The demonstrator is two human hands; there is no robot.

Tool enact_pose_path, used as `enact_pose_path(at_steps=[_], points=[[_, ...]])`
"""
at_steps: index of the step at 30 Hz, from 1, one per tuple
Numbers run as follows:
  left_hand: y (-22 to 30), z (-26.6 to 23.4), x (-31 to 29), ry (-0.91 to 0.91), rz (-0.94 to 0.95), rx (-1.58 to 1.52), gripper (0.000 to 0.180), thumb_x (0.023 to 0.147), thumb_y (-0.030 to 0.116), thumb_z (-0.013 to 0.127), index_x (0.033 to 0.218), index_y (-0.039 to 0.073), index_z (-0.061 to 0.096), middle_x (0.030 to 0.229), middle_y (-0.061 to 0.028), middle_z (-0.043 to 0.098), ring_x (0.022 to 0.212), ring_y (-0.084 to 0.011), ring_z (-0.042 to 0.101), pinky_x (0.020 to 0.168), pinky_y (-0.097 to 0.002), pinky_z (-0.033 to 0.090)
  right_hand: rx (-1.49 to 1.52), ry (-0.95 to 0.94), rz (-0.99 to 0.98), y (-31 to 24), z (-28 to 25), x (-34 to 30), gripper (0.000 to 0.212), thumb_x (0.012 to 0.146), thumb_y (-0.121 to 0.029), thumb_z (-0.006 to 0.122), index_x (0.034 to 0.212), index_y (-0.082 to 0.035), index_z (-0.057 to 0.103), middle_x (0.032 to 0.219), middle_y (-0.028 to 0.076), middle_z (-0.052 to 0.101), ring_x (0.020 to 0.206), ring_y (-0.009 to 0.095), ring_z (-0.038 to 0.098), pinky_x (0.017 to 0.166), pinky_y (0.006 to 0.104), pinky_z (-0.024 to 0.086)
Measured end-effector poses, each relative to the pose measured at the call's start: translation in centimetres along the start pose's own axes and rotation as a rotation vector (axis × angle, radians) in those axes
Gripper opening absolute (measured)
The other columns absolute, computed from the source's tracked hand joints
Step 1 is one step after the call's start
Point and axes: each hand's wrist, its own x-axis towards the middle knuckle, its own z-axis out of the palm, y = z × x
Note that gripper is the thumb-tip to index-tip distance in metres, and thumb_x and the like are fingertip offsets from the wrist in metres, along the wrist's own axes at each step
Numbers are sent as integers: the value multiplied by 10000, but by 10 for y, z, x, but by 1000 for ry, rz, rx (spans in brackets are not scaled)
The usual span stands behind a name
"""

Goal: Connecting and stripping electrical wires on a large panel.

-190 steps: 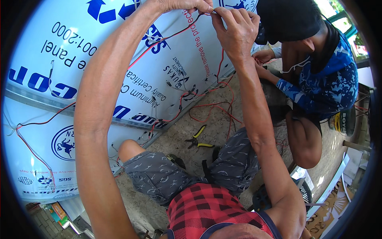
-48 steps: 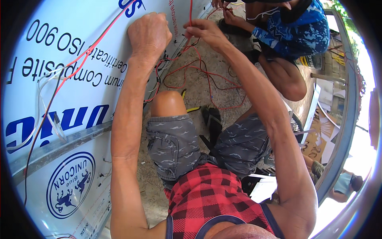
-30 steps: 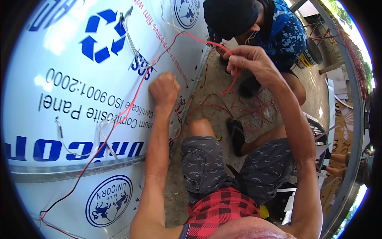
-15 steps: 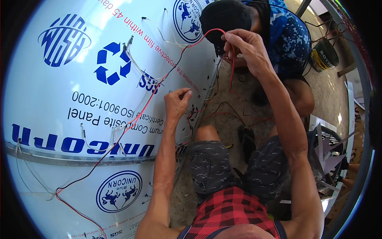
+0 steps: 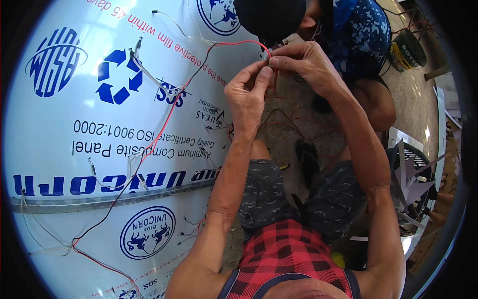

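A red wire [image 5: 241, 43] rises off the white panel [image 5: 55, 117] to the fingertips of both my hands. My right hand [image 5: 306, 66] pinches it between thumb and forefinger. My left hand [image 5: 248, 94] is beside it, thumb and forefinger closed on the same wire just below. Their fingertips nearly touch, so the exact spot where they grip is partly covered. Past my fingers, a loose red end hangs down. Across the panel the red wire runs alongside a black wire [image 5: 203, 65], down toward the lower left. Thin clear leads [image 5: 172, 29] with dark tips branch off along the panel.
A co-worker in a black cap [image 5: 271, 17] and blue patterned shirt [image 5: 366, 42] crouches just beyond my hands. A dark bucket [image 5: 407, 52] stands at the far right. Offcuts fill a black basket [image 5: 416, 174] by my right arm. A metal strip [image 5: 99, 202] crosses the panel.
My left hand has moved up and right from over the panel to meet my right hand at the red wire. The right hand has come slightly lower. The view has shifted a little.
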Motion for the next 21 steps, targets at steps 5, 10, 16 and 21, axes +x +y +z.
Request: enact_pose_path(at_steps=[5, 10, 16, 21], points=[[-14, -18, -12, 165, 54, 184, 187, 921, 110, 777, 1075, 6, 764, 843, -30, 729, 701, -89, 642, 595, -220, 477, 49, -62, 8, 21, 22, -4, 243, 895, -166, 789, 1013, 45, 770, 782, 50, 718, 689, 93, 636, 637, 250, 521], [-14, -45, -16, 113, 10, 179, 190, 894, 77, 795, 1066, 2, 762, 855, -51, 746, 715, -96, 656, 611, -231, 498, -37, -117, 97, 29, 41, -4, 239, 936, -170, 756, 1037, 46, 762, 846, 66, 736, 746, 108, 678, 709, 254, 560], [-19, -63, -18, 123, 1, 255, 196, 865, 50, 812, 1043, -9, 755, 862, -67, 758, 732, -99, 666, 638, -241, 515, -44, -115, 75, 37, 62, -3, 235, 926, -145, 687, 1011, 60, 767, 771, 87, 735, 670, 108, 682, 638, 259, 570], [-21, -69, -14, 117, -54, 208, 160, 849, 32, 817, 994, -10, 763, 853, -41, 752, 734, -81, 675, 675, -226, 544, -100, -142, 122, 39, 63, -3, 237, 956, -162, 711, 1050, 51, 758, 828, 77, 741, 731, 110, 686, 694, 260, 579]])
